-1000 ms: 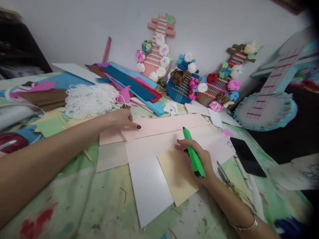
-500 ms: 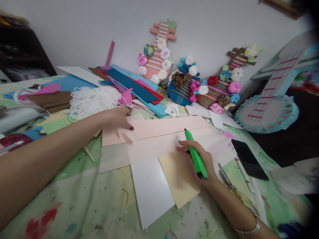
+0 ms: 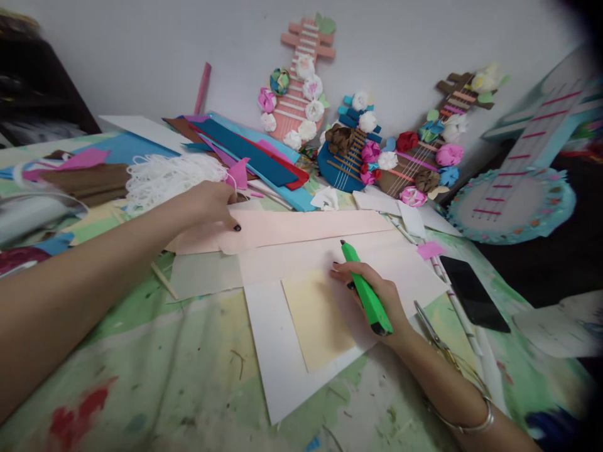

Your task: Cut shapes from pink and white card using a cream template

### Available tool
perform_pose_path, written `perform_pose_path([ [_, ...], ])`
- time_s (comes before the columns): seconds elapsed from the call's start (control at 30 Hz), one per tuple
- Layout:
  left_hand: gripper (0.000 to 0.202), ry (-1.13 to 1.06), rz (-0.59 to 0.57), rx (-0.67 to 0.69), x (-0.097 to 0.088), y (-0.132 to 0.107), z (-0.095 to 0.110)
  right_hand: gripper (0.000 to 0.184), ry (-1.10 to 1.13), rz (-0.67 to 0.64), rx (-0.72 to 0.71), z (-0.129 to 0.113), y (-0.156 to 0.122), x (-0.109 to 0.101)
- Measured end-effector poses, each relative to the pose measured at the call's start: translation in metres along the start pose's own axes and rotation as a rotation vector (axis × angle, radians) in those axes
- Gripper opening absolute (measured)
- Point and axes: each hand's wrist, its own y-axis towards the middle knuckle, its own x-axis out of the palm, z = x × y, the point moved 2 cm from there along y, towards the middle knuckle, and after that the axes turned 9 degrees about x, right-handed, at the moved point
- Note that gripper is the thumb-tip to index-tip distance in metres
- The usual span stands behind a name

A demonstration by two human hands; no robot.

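- Near the front edge of the tabletop (image 3: 188,376), a cream sheet (image 3: 315,317) lies on a white sheet (image 3: 277,358).
- Our right hand (image 3: 377,298) is clamped round a green marker (image 3: 365,289), mid-table.
- Further back, our left hand (image 3: 211,202) rests fingertips on a pink sheet (image 3: 306,226); whether it grips, we cannot tell.
- Paper guitars (image 3: 332,169) lean at the far edge.

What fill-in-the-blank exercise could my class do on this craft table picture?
1. The right hand, with ____ painted nails, grips a bright green marker pen.
2. The left hand touches the long pale pink paper sheet; the thin silver bangle circles the ____ wrist.
3. The flat black rectangular phone lies to the ____ of the marker pen.
Missing words: black; right; right.
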Motion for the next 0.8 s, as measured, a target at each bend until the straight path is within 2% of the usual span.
perform_pose_path([
  [0.13, 0.032, 0.146, -0.071, -0.036, -0.020, -0.003, 0.038, 0.021, 0.057, -0.008, -0.009, 0.001, 0.002, -0.002],
  [0.23, 0.037, 0.170, -0.103, 0.009, -0.018, -0.020, 0.087, 0.021, 0.078, -0.008, -0.012, 0.002, 0.002, -0.002],
  [0.33, 0.051, 0.096, -0.207, 0.200, 0.013, -0.060, 0.144, 0.023, 0.086, 0.012, -0.027, 0.004, 0.002, -0.002],
  [0.37, 0.063, 0.112, -0.188, 0.309, 0.027, -0.075, 0.161, 0.024, 0.083, 0.014, -0.032, 0.005, 0.001, -0.002],
  [0.43, 0.085, 0.183, -0.014, 0.450, 0.051, -0.104, 0.184, 0.025, 0.075, 0.002, -0.036, 0.007, 0.001, -0.002],
  [0.5, 0.082, 0.240, 0.126, 0.491, 0.067, -0.124, 0.194, 0.025, 0.068, -0.012, -0.039, 0.009, 0.000, -0.002],
  [0.57, 0.066, 0.239, 0.163, 0.552, 0.075, -0.134, 0.198, 0.024, 0.069, -0.013, -0.053, 0.010, 0.000, -0.001],
  [0.67, 0.048, 0.183, 0.209, 0.632, 0.074, -0.136, 0.201, 0.025, 0.077, -0.005, -0.078, 0.011, -0.001, 0.001],
  [0.8, 0.040, 0.158, 0.302, 0.664, 0.069, -0.132, 0.202, 0.028, 0.115, -0.026, -0.073, 0.010, -0.001, 0.001],
])
